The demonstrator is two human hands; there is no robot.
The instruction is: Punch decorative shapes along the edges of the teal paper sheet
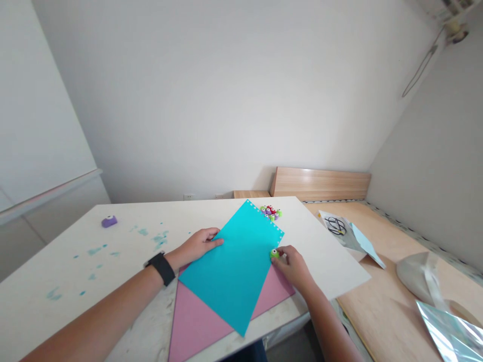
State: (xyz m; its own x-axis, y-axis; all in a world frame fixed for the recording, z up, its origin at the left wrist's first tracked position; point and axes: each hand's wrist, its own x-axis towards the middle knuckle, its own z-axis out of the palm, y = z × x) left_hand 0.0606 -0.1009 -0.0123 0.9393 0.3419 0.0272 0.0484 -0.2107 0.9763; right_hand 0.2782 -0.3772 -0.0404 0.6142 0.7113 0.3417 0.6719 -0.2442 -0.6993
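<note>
A cyan paper sheet (234,271) lies tilted on a pink paper sheet (198,322), with a row of small punched holes along its far edge. My left hand (198,245) holds the sheet's left edge. My right hand (292,267) grips a small green craft punch (274,254) on the sheet's right edge. Several small coloured craft punches (269,212) stand in a cluster just past the sheet's far corner. A purple craft punch (109,221) sits far off to the left.
Everything rests on a white table (113,251) stained with blue paint marks. To its right lie a wooden board (320,183), a paper packet (339,229), a grey pouch (415,276) and silver foil (449,332). My left wrist wears a black band.
</note>
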